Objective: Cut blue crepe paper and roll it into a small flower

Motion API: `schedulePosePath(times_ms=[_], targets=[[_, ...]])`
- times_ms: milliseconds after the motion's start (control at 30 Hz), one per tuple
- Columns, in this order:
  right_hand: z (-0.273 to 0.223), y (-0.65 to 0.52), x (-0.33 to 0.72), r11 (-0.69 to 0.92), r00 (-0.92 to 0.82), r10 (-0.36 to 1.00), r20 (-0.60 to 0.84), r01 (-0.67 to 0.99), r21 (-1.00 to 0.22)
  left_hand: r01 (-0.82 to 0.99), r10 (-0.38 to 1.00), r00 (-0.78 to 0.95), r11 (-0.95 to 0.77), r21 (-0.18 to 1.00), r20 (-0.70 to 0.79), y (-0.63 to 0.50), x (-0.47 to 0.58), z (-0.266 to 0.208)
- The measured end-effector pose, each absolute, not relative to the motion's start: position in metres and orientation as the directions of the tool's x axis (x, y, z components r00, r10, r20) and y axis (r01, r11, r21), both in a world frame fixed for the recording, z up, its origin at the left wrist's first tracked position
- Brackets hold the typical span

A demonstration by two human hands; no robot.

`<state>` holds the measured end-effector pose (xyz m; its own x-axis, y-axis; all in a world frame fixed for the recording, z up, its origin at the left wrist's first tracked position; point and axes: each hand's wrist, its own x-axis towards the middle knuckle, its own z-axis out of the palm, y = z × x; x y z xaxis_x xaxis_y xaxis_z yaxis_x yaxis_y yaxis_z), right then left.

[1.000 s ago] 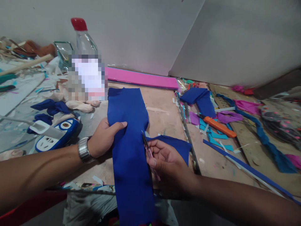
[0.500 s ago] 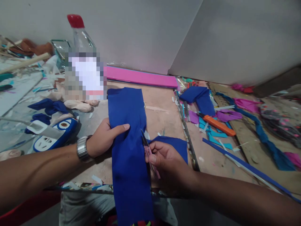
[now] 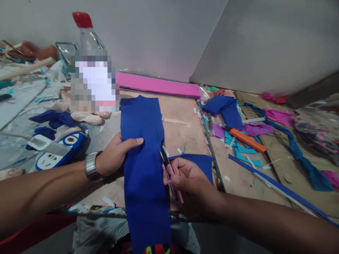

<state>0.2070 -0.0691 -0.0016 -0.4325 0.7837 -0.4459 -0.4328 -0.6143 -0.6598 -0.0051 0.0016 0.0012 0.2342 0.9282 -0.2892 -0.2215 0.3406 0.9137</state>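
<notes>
Head view: left grip (image 3: 112,158) pinches blue cloth (image 3: 145,187), right grip (image 3: 192,178) holds pink scissors (image 3: 170,169).

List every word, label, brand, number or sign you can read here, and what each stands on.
No text can be read.
Cardboard at right: faint dark marks, possibly print, too small and blurred.
Bright patch by the red-capped bottle: pixelated, so anything on it is unreadable.
Blue cloth and scissors: no lettering visible.

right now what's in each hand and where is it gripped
The left hand holds the long blue cloth partway along its left edge; the right hand holds the scissors by their pink handles.
</notes>
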Motion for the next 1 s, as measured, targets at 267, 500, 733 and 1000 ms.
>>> schedulePosePath(times_ms=[267,500,733,1000], targets=[[-0.0064,-0.0682,0.2062,-0.675,-0.477,0.728,-0.492,-0.374,-0.636,-0.202,0.931,0.237,0.327,0.923,-0.278,0.0004,-0.0053,-0.0001],[-0.0031,-0.0607,0.2087,-0.703,-0.511,0.687,-0.516,-0.291,-0.648,-0.170,0.931,0.227,0.327,0.930,-0.286,0.0001,-0.0066,0.0001],[-0.0069,-0.0641,0.2101,-0.739,-0.563,0.636,-0.528,-0.247,-0.626,-0.141,0.915,0.278,0.338,0.930,-0.291,-0.0001,-0.0093,-0.0020],[-0.0091,-0.0670,0.2100,-0.743,-0.574,0.630,-0.523,-0.251,-0.620,-0.153,0.913,0.292,0.339,0.928,-0.285,-0.0005,-0.0073,-0.0016]])
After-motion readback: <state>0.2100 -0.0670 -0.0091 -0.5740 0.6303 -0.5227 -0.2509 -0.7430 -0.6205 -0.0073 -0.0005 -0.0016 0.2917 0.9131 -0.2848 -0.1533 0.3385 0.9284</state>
